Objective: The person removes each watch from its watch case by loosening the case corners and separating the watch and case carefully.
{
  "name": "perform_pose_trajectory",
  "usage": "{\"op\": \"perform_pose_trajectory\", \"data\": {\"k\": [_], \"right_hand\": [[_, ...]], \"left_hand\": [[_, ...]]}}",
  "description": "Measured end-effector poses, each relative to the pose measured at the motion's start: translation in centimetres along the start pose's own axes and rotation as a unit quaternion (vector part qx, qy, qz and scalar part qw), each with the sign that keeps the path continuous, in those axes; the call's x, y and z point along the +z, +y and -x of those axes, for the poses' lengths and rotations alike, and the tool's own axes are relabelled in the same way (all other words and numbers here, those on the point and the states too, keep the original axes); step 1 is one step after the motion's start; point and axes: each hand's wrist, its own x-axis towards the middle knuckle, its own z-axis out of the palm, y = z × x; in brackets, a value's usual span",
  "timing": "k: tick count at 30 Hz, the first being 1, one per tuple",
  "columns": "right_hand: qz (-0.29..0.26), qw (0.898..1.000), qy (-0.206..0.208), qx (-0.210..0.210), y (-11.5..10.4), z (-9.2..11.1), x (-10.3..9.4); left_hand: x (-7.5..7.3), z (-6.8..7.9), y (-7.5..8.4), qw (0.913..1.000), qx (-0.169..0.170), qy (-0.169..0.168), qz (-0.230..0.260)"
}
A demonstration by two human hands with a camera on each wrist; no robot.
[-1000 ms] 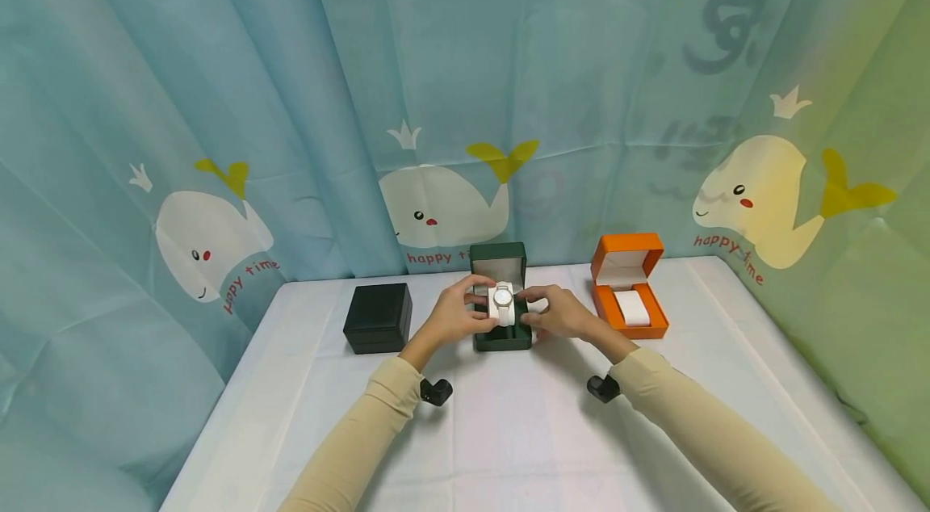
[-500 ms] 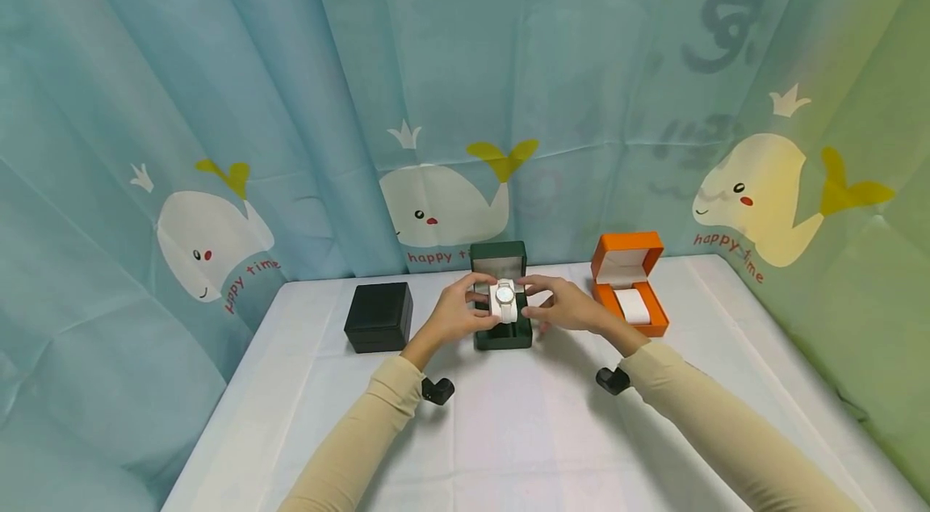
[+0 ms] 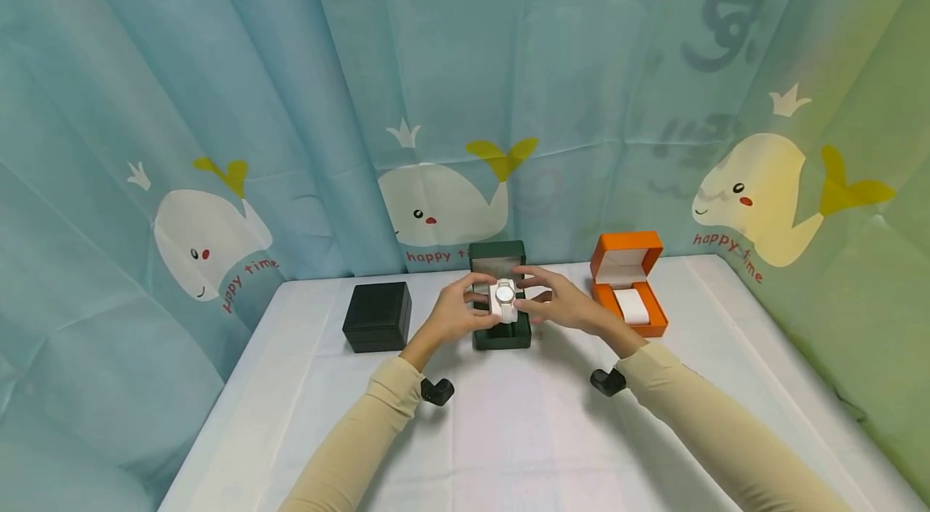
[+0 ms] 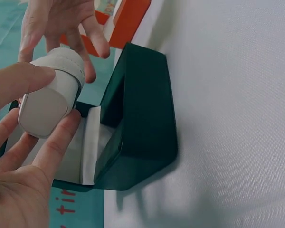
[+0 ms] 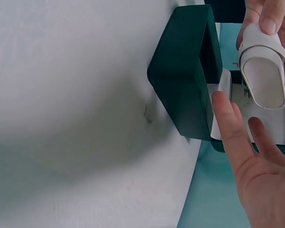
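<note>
A wristwatch (image 3: pixel 504 295) with a white strap is wrapped round a white watch cushion (image 4: pixel 43 109). My left hand (image 3: pixel 452 312) grips this cushion by its ends, thumb on one side and fingers on the other, above the open green watch box (image 3: pixel 503 341). Beside it, to the right, my right hand (image 3: pixel 567 304) has its fingers spread, the thumb close to the watch face. The right wrist view shows the cushion's flat end and a gold-coloured edge of the watch, with the right fingertips (image 5: pixel 221 99) apart from them. The watch face is hidden in the left wrist view.
A closed black box (image 3: pixel 378 318) stands left of the green one. To the right is an open orange box (image 3: pixel 659 328) with a white cushion (image 3: pixel 632 307) inside. The white-covered table (image 3: pixel 508 431) ends at a patterned blue curtain (image 3: pixel 450 92).
My right hand has shifted slightly right and up, its fingers more spread, and its thumb is now closer to the watch. My left hand keeps hold of the cushion almost unmoved.
</note>
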Motion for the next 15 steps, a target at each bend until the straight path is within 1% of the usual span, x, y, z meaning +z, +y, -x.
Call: {"op": "perform_pose_trajectory", "data": {"k": [5, 10, 15], "right_hand": [[-0.048, 0.999, 0.015, 0.01, 0.2, -0.1, 0.6], [-0.102, 0.994, 0.026, 0.019, 0.8, -0.5, 1.3], [-0.125, 0.992, 0.03, 0.011, 1.0, -0.4, 1.8]], "left_hand": [[0.1, 0.0, 0.0, 1.0, 0.0, 0.0, 0.001], [0.3, -0.1, -0.2, 0.9999, 0.012, 0.005, -0.001], [0.4, -0.1, -0.2, 0.9999, 0.014, 0.005, -0.001]]}}
